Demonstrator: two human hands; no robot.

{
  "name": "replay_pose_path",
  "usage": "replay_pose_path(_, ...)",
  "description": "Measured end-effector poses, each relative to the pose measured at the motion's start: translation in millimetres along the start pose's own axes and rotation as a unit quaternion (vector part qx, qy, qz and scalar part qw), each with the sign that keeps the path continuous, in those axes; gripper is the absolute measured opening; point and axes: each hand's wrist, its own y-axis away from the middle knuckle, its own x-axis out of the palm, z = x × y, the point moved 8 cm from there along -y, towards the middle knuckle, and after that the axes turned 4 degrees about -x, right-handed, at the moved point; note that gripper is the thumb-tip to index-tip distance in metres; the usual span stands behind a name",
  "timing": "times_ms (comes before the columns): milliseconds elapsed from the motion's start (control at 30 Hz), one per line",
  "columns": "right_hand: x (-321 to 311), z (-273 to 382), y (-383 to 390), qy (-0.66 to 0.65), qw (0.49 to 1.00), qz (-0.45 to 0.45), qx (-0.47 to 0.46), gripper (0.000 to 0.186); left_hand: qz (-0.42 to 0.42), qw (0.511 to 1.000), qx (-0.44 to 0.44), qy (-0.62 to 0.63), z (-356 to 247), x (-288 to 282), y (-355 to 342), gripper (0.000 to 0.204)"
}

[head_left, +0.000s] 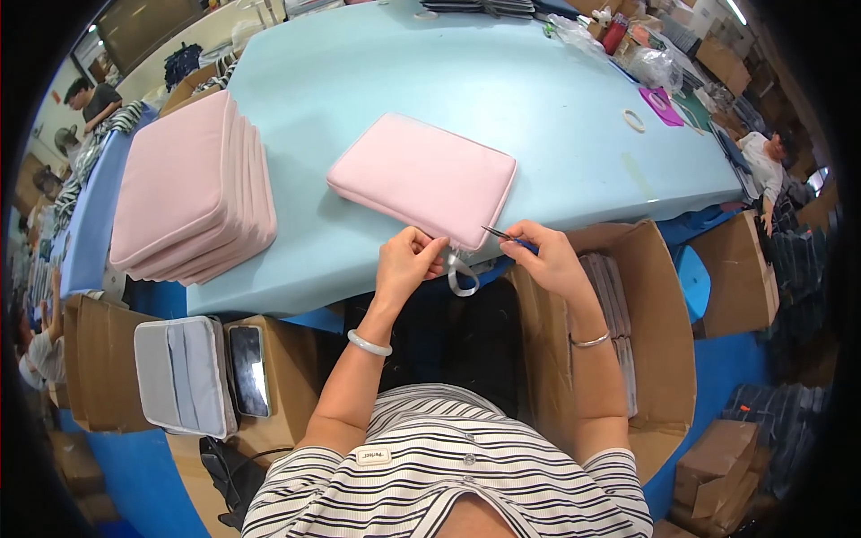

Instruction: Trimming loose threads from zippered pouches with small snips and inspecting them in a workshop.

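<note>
A pink padded zip case (423, 172) lies flat and slightly turned on the light blue tabletop, its near corner at the table's front edge. My left hand (410, 264) is closed in a pinch at the case's near edge, by that corner. A short grey strap loop (463, 276) hangs from the corner, between my hands. In my right hand (549, 262) is a pair of small thread snips (499, 234) with dark blades and a blue handle. The tips point left, at the case's right side near the corner.
A stack of several pink cases (184, 188) stands on the table (574, 134) at left. Below it are a grey-white open case (184, 377) and a phone (248, 370) on cardboard. An open carton (659, 314) with pink cases stands at right. Tape rolls (633, 120) and other people are farther off.
</note>
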Motion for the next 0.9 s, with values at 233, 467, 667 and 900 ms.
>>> replay_pose_path(233, 10, -11, 0, -0.001, 0.999, -0.038, -0.009, 0.024, -0.059, 0.981, 0.179, -0.045, -7, -6, 15, 0.023)
replay_pose_path(467, 11, -3, 1, 0.028, 0.999, -0.033, -0.031, 0.030, -0.092, 0.955, 0.239, -0.149, -19, 7, 23, 0.024)
replay_pose_path(667, 9, 4, 3, 0.082, 0.995, -0.041, -0.039, 0.029, -0.092, 0.931, 0.289, -0.201, -26, 10, 26, 0.016)
replay_pose_path(900, 18, 32, 4, 0.183, 0.974, -0.061, -0.114, 0.025, -0.097, 0.882, 0.367, -0.278, -35, 17, 30, 0.009)
